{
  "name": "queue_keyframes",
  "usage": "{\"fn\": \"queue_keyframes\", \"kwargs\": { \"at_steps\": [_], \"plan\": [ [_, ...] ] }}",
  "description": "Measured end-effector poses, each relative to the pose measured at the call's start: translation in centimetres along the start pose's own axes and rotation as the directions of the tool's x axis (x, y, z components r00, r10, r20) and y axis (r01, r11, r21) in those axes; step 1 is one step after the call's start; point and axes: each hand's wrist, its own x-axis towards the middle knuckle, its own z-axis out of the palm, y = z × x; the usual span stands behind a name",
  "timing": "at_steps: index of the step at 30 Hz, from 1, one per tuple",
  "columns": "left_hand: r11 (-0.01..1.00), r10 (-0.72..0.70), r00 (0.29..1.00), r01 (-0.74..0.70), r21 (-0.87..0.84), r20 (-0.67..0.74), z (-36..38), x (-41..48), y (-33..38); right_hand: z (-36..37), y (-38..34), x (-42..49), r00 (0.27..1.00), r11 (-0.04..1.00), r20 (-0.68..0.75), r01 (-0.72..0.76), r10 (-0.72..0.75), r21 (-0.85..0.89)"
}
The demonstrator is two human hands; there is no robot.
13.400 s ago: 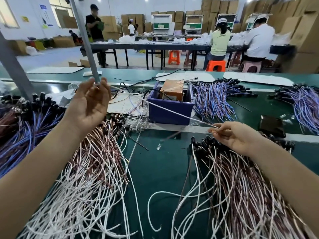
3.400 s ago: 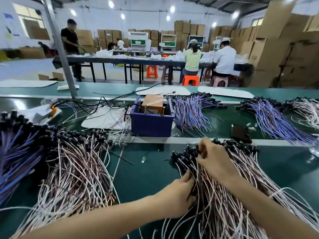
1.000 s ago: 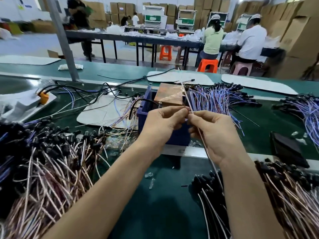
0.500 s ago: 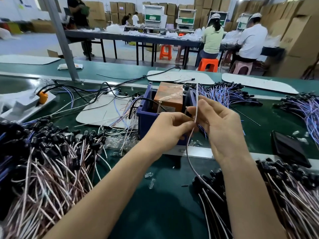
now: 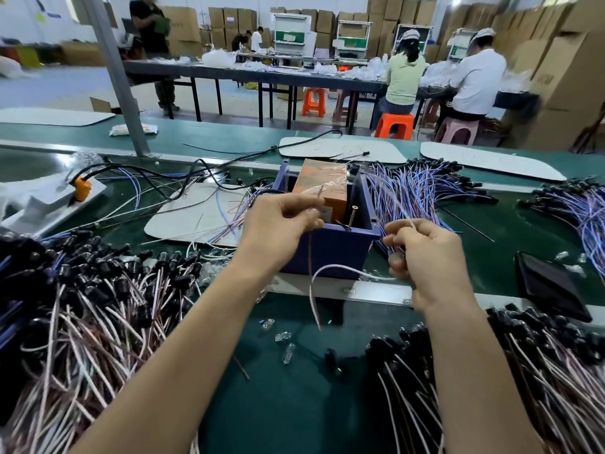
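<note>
In front of the blue bin [image 5: 343,249], the left hand [image 5: 278,231] is pinching a brown wire [image 5: 309,253] — the right hand [image 5: 425,260] is pinching a white wire [image 5: 340,268].

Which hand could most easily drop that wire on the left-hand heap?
Likely the left hand: it pinches the wire and is nearer that heap; the right hand is farther off.

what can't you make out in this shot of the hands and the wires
Head view only.
Left hand grip on the brown wire: hidden by its curled fingers.
White wire end: hidden inside the right hand.
Blue bin floor: hidden by its near wall.
Wire piles: cut off by the frame's edges.
</note>
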Motion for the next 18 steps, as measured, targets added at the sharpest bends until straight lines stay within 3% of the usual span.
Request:
{"fn": "queue_keyframes", "kwargs": {
  "at_steps": [6,10,18],
  "plan": [
    [0.996,0.021,0.992,-0.009,0.090,-0.126,-1.9,1.2,-0.4,-0.4,0.2,0.3,0.999,0.999,0.037,-0.006,0.008,-0.052],
    [0.997,0.034,0.984,-0.021,0.075,-0.173,-1.9,1.0,-0.5,-0.3,0.4,0.1,0.996,0.988,-0.003,0.086,-0.087,-0.128],
    [0.951,0.025,0.994,0.008,0.308,-0.104,-1.7,1.3,-1.5,-0.7,1.0,0.6,0.997,0.995,0.069,0.036,-0.030,-0.088]
  ]
}}
